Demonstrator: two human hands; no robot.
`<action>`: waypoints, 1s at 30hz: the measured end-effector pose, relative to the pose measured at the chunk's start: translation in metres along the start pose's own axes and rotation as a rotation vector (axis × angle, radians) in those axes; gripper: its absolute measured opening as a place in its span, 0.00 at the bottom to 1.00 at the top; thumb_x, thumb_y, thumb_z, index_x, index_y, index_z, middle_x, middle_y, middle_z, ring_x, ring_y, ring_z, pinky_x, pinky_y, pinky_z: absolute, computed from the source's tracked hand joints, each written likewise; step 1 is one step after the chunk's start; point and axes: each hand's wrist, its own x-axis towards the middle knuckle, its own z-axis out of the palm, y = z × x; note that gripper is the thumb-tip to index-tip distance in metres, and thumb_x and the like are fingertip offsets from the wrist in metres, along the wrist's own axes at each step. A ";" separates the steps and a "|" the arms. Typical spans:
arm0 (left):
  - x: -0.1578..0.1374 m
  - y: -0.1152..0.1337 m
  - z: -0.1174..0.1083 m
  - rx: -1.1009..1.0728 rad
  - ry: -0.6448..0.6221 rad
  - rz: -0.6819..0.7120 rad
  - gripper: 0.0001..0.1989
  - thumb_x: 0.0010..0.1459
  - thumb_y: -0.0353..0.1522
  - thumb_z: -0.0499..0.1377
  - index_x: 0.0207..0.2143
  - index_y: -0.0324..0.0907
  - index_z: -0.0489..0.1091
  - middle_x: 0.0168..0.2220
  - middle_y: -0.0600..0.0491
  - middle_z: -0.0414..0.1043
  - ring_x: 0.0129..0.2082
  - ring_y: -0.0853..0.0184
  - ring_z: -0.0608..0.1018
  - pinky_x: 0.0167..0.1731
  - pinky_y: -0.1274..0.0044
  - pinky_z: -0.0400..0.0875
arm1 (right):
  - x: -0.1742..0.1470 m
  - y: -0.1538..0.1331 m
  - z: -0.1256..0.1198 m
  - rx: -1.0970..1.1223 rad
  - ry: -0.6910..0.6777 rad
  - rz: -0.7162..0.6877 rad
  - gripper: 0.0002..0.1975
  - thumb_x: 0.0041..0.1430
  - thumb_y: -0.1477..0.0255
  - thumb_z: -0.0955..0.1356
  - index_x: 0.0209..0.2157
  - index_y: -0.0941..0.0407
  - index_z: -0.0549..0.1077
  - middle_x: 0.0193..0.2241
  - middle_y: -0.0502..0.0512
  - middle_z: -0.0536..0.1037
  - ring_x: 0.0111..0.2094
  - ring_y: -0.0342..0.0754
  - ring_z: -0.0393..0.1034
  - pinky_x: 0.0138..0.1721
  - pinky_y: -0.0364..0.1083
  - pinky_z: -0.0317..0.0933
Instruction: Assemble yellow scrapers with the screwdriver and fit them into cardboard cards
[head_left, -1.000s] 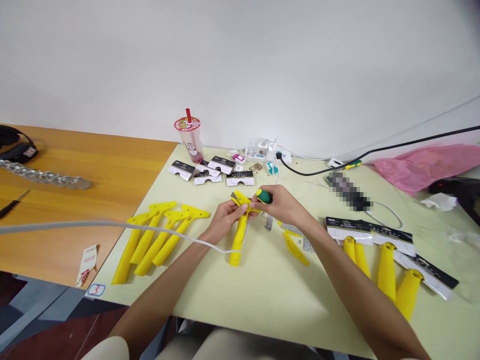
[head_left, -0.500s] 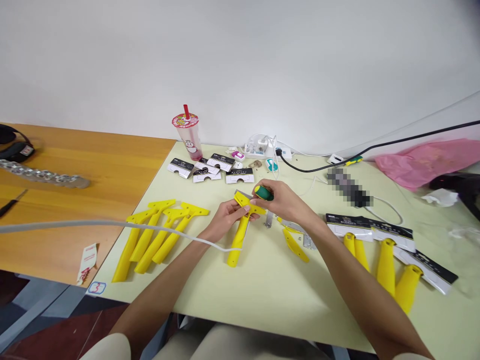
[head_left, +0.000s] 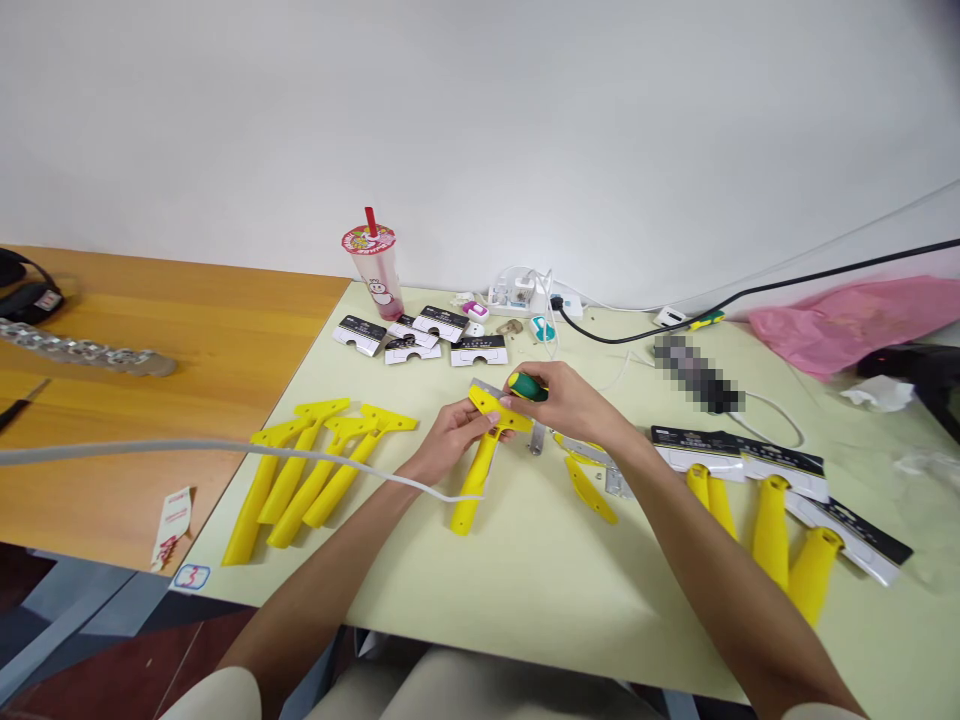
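My left hand (head_left: 452,436) is closed around the head of a yellow scraper (head_left: 469,503), whose handle points down toward me. A grey metal edge shows along the scraper's far side. In my right hand (head_left: 571,396) is a screwdriver (head_left: 527,387) with a green and yellow handle, held over the scraper head. Its tip is hidden by my fingers. Just right of the scraper lie a small metal piece (head_left: 537,438), a loose yellow cover (head_left: 591,490) and a metal plate (head_left: 618,484), partly behind my right forearm.
Several yellow T-shaped scraper bodies (head_left: 300,475) lie at the left. Yellow handles (head_left: 770,530) and black-and-white cards (head_left: 697,455) are at the right. Behind stand a drink cup (head_left: 379,275), more cards (head_left: 480,350) and a power strip (head_left: 514,295). A grey cable (head_left: 315,447) crosses the left side in front.
Both hands keep their hold on the scraper and screwdriver in almost the same place. The scraper's handle end has shifted very slightly left.
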 end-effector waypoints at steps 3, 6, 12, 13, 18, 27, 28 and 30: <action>-0.001 0.000 0.000 -0.012 -0.008 0.000 0.21 0.57 0.44 0.76 0.43 0.38 0.81 0.41 0.44 0.85 0.40 0.55 0.87 0.50 0.65 0.78 | -0.001 0.000 -0.002 0.013 -0.021 -0.005 0.14 0.62 0.59 0.72 0.31 0.53 0.72 0.26 0.46 0.66 0.29 0.45 0.57 0.32 0.47 0.53; -0.001 0.000 0.001 -0.018 -0.006 0.004 0.20 0.57 0.43 0.76 0.42 0.38 0.81 0.40 0.45 0.85 0.40 0.56 0.87 0.50 0.65 0.78 | -0.001 0.002 -0.004 0.044 -0.038 -0.039 0.13 0.62 0.59 0.72 0.33 0.54 0.74 0.28 0.48 0.71 0.31 0.46 0.60 0.34 0.48 0.55; 0.000 0.001 0.001 -0.048 -0.003 0.020 0.20 0.55 0.44 0.77 0.40 0.37 0.82 0.41 0.44 0.85 0.42 0.53 0.87 0.49 0.65 0.79 | -0.002 0.001 -0.007 0.031 0.006 -0.014 0.13 0.62 0.58 0.73 0.34 0.54 0.76 0.27 0.48 0.70 0.29 0.46 0.61 0.31 0.48 0.53; 0.000 0.001 0.001 -0.051 -0.003 0.020 0.20 0.55 0.44 0.77 0.40 0.37 0.82 0.41 0.43 0.85 0.43 0.53 0.87 0.49 0.65 0.79 | -0.002 0.000 -0.007 0.025 0.014 -0.014 0.12 0.62 0.59 0.73 0.34 0.54 0.76 0.26 0.47 0.70 0.29 0.46 0.60 0.31 0.48 0.52; 0.000 0.000 0.002 -0.053 0.000 0.017 0.20 0.56 0.44 0.76 0.41 0.37 0.81 0.41 0.43 0.85 0.44 0.53 0.87 0.49 0.66 0.78 | -0.004 -0.002 -0.008 0.051 0.023 0.002 0.13 0.61 0.59 0.74 0.31 0.54 0.78 0.26 0.48 0.73 0.29 0.45 0.61 0.31 0.48 0.54; 0.001 -0.002 -0.001 -0.068 0.006 0.027 0.22 0.56 0.46 0.76 0.42 0.37 0.82 0.41 0.43 0.85 0.40 0.55 0.87 0.48 0.65 0.79 | -0.003 -0.002 -0.008 0.060 -0.027 0.027 0.16 0.59 0.56 0.75 0.29 0.55 0.79 0.25 0.48 0.71 0.28 0.45 0.59 0.29 0.48 0.53; 0.001 -0.001 -0.001 -0.070 0.007 0.027 0.22 0.56 0.46 0.76 0.42 0.37 0.82 0.41 0.43 0.85 0.39 0.55 0.87 0.48 0.65 0.79 | -0.003 -0.002 -0.008 0.066 -0.026 0.028 0.16 0.59 0.56 0.75 0.29 0.55 0.79 0.25 0.48 0.71 0.28 0.45 0.59 0.30 0.48 0.53; 0.001 0.000 -0.001 -0.077 0.006 0.028 0.23 0.55 0.46 0.77 0.42 0.37 0.82 0.41 0.43 0.85 0.40 0.55 0.87 0.48 0.65 0.79 | -0.003 -0.004 -0.007 0.077 -0.020 0.024 0.16 0.59 0.56 0.75 0.29 0.55 0.78 0.26 0.49 0.72 0.29 0.46 0.60 0.30 0.48 0.54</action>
